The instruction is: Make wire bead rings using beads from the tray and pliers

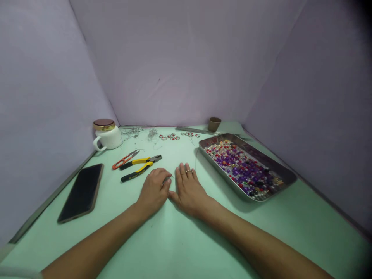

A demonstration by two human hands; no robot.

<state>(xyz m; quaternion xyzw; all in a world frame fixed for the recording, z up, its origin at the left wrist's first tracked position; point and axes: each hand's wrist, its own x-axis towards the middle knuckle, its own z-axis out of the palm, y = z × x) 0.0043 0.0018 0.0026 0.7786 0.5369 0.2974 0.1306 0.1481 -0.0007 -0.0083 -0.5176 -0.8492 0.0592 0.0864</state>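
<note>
My left hand point(155, 188) rests on the pale green table with thumb and index finger pinched together. The thin dark tip of a wire point(173, 176) sticks out from that pinch. Beside it, my right hand point(188, 190) lies flat, palm down, fingers stretched out and a ring on one of them. Its thumb nearly meets the left thumb. A fine wire point(195, 157) runs up the table beyond the right fingertips; whether both ends belong to one wire is hidden under the palm. Yellow-and-black pliers point(141, 167) lie just past my left hand, next to orange thread snips point(124, 159).
A metal tray point(229, 179) of mixed beads stands at the right. Red beaded wire pieces point(170, 136), wire scraps point(132, 132) and a small brown cup point(214, 124) are at the back. A lidded white mug point(109, 138) and a phone point(82, 193) are on the left.
</note>
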